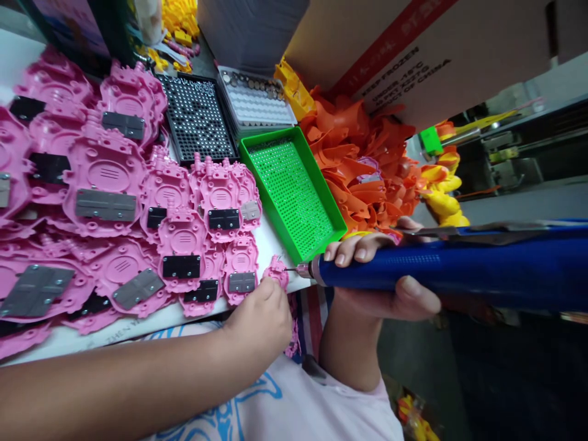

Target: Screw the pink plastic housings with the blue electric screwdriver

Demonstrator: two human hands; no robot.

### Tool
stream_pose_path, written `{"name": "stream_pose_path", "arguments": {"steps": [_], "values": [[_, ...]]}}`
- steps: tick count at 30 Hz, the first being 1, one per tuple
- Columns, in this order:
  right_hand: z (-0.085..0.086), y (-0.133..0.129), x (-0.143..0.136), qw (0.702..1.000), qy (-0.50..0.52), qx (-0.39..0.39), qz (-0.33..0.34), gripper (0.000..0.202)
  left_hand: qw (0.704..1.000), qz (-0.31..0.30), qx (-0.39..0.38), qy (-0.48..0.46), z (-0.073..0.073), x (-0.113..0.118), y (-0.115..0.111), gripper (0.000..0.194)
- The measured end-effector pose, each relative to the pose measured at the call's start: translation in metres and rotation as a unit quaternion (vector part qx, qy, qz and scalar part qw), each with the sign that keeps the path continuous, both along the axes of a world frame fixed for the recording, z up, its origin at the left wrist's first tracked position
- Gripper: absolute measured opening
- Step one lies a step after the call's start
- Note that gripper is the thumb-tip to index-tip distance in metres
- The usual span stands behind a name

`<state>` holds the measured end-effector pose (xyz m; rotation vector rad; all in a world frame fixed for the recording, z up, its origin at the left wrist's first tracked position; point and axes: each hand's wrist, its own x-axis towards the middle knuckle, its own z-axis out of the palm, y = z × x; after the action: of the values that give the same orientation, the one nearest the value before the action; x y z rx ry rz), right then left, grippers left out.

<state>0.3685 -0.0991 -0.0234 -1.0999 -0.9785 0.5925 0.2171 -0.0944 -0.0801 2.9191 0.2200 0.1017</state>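
Note:
My right hand point(381, 269) is wrapped round a blue electric screwdriver point(441, 263), whose bit points left at a small pink plastic part point(276, 271). My left hand point(261, 315) is closed on that pink part at the table's front edge, its fingertips partly hidden. The bit's tip meets or nearly meets the part. To the left lie many pink plastic shells point(108, 177) with grey or black covers screwed on. Beyond the screwdriver tip sits a green perforated tray point(294, 196) with small screws in it.
A black screw tray point(197, 116) and a white tray of round metal pieces point(257, 101) stand behind the green one. Orange plastic parts point(362, 153) are heaped at the right, under a large cardboard box point(390, 55). Yellow parts point(181, 21) lie at the back.

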Motion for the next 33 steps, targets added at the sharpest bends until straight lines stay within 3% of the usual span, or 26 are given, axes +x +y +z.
{"name": "stream_pose_path", "arguments": {"steps": [8,14,21,25,30,33], "values": [[0.001,-0.006,-0.01,0.999,-0.031,0.009,0.008,0.035,1.0,0.0,-0.003,-0.012,-0.001,0.001,0.0,0.015],[0.004,-0.014,-0.026,0.998,-0.046,-0.02,-0.025,0.033,1.0,-0.013,-0.026,0.001,0.0,0.002,0.0,0.012],[0.0,-0.013,-0.022,0.998,-0.058,-0.028,0.022,0.024,0.998,-0.024,-0.023,0.049,0.008,0.003,0.003,0.016],[0.008,-0.009,-0.009,0.997,-0.02,-0.009,0.067,0.02,0.999,-0.024,-0.024,0.028,0.008,0.0,-0.002,0.017],[0.029,-0.002,0.007,0.996,0.007,0.079,-0.046,0.028,0.995,-0.07,-0.03,-0.066,0.004,-0.012,-0.012,0.018],[0.031,0.008,0.017,0.987,-0.024,0.083,-0.137,0.016,0.994,0.017,0.014,-0.105,0.011,-0.02,-0.007,0.023]]}}
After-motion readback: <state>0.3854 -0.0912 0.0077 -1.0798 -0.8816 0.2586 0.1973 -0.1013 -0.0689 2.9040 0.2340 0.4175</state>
